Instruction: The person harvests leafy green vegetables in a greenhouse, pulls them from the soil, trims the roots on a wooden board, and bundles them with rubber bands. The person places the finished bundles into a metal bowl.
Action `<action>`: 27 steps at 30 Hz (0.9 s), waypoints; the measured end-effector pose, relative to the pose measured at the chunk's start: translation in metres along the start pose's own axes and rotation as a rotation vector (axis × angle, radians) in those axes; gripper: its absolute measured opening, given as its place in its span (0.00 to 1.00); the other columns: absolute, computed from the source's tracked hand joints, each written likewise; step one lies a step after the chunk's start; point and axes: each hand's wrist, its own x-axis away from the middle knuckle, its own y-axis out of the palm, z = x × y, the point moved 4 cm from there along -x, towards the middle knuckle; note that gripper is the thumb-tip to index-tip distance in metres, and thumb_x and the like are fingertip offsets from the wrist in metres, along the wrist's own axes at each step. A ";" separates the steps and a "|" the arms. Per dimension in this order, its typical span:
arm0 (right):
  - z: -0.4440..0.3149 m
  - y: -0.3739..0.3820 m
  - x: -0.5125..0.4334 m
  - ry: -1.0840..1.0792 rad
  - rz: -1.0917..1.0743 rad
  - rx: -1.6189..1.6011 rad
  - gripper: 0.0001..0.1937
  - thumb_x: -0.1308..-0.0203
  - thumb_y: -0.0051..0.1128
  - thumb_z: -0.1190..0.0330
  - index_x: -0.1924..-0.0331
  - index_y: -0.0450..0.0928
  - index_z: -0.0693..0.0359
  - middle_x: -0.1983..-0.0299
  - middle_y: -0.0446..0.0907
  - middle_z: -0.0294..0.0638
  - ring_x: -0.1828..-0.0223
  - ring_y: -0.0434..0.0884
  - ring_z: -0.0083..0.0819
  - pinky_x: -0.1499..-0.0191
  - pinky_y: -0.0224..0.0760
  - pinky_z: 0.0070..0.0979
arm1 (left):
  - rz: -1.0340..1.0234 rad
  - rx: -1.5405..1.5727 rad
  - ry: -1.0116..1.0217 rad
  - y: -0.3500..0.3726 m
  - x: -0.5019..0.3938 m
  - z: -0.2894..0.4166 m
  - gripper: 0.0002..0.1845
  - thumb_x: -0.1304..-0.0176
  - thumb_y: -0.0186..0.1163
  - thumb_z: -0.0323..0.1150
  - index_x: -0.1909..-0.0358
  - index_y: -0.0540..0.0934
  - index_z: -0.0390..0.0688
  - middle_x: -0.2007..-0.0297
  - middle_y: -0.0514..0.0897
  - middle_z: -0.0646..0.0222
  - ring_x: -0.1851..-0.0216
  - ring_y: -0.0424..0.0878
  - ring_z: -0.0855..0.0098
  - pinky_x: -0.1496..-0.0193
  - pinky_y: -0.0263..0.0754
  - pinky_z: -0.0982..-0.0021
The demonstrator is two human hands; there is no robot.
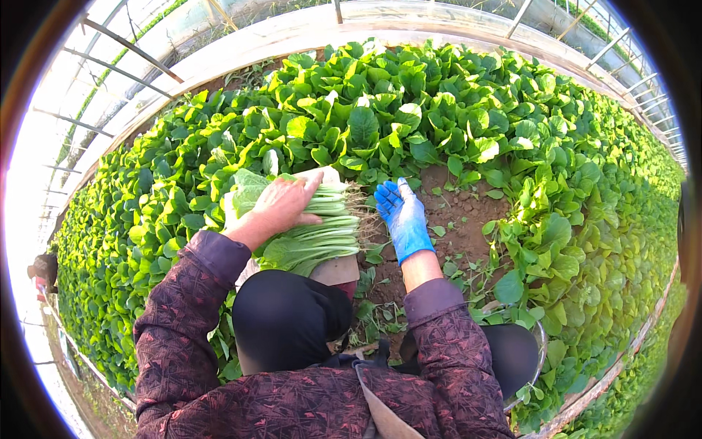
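My bare left hand (285, 204) rests over the leaves and upper stems of a row of leafy greens (329, 236) laid side by side, its fingers spread. Their pale stems point right and end in thin roots (364, 219). Beneath the greens lies a flat light-brown board or sheet (335, 270), just beyond my left knee; what supports it is mostly hidden. To the right of the roots, over bare soil (460, 219), my right hand (403, 214) wears a blue coated glove, palm turned towards the greens. Nothing shows in it and it does not touch the roots.
Dense leafy plants (362, 126) grow ahead and on both sides. Loose leaves lie on the soil. A metal hoop or rim (542, 351) curves beside my right knee. Plastic sheeting (428, 19) and metal poles (134, 49) bound the bed. Another person (45, 271) is partly visible at far left.
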 end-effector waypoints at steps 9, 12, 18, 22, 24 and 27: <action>0.034 -0.056 -0.039 0.008 0.161 0.264 0.15 0.31 0.53 0.58 0.53 0.81 0.60 0.60 0.87 0.40 0.62 0.85 0.29 0.59 0.75 0.26 | 0.027 0.049 -0.047 0.027 -0.008 0.001 0.50 0.37 0.51 0.67 0.27 0.57 0.36 0.58 0.81 0.51 0.55 0.80 0.53 0.47 0.70 0.58; 0.060 -0.079 -0.056 0.040 0.260 0.224 0.10 0.31 0.53 0.63 0.55 0.82 0.59 0.62 0.87 0.39 0.69 0.85 0.27 0.67 0.75 0.24 | -0.048 0.076 -0.045 0.034 -0.002 0.003 0.49 0.37 0.51 0.66 0.27 0.56 0.36 0.57 0.79 0.52 0.54 0.78 0.54 0.46 0.68 0.57; 0.063 -0.131 -0.095 0.044 0.422 0.165 0.08 0.33 0.55 0.65 0.56 0.81 0.59 0.65 0.86 0.38 0.68 0.85 0.29 0.67 0.75 0.27 | -0.152 -0.225 -0.055 0.021 -0.010 0.013 0.52 0.42 0.54 0.68 0.27 0.58 0.38 0.53 0.76 0.61 0.48 0.72 0.61 0.40 0.62 0.51; 0.037 -0.134 -0.131 -0.190 0.488 0.142 0.08 0.34 0.57 0.65 0.58 0.82 0.60 0.66 0.85 0.39 0.69 0.83 0.30 0.68 0.73 0.27 | -0.175 -0.287 -0.036 0.010 -0.020 0.019 0.56 0.49 0.59 0.69 0.30 0.62 0.34 0.50 0.74 0.60 0.44 0.69 0.61 0.35 0.60 0.49; 0.038 -0.138 -0.156 -0.146 0.406 0.228 0.10 0.34 0.56 0.64 0.59 0.82 0.62 0.66 0.85 0.39 0.70 0.83 0.30 0.67 0.74 0.28 | -0.158 -0.116 -0.056 0.006 -0.023 0.012 0.56 0.49 0.61 0.69 0.31 0.63 0.32 0.50 0.73 0.57 0.45 0.69 0.58 0.36 0.61 0.50; 0.081 -0.118 -0.178 0.268 0.248 0.223 0.19 0.32 0.51 0.54 0.54 0.80 0.62 0.58 0.85 0.47 0.63 0.85 0.39 0.61 0.78 0.34 | -0.121 0.082 -0.085 0.002 -0.020 -0.001 0.53 0.48 0.65 0.63 0.32 0.64 0.30 0.51 0.73 0.53 0.46 0.69 0.53 0.38 0.63 0.53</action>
